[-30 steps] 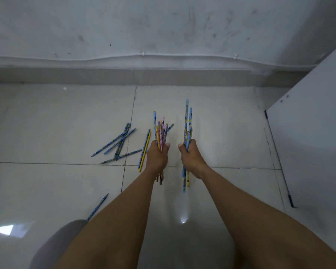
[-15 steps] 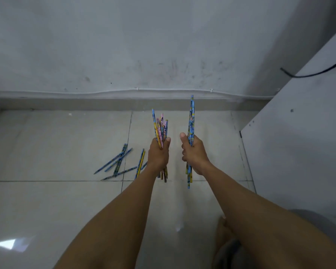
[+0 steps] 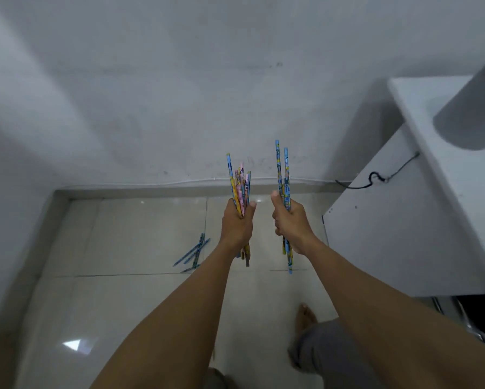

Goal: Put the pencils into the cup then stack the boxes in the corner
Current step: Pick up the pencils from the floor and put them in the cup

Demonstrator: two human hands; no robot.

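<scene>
Pencils [image 3: 239, 189]: ~7 L hand [image 3: 237, 226], 2-3 R hand [image 3: 290, 224], 4 floor [image 3: 123, 237].

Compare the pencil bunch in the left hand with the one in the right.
The left-hand bunch holds many pencils; the right-hand bunch only a few. The left-hand bunch mixes pink, yellow and blue; the right-hand bunch is mostly blue. Both stand upright, gripped mid-length.

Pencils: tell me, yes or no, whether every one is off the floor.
No: several blue pencils lie loose on the floor tiles, left of the left hand.
</scene>
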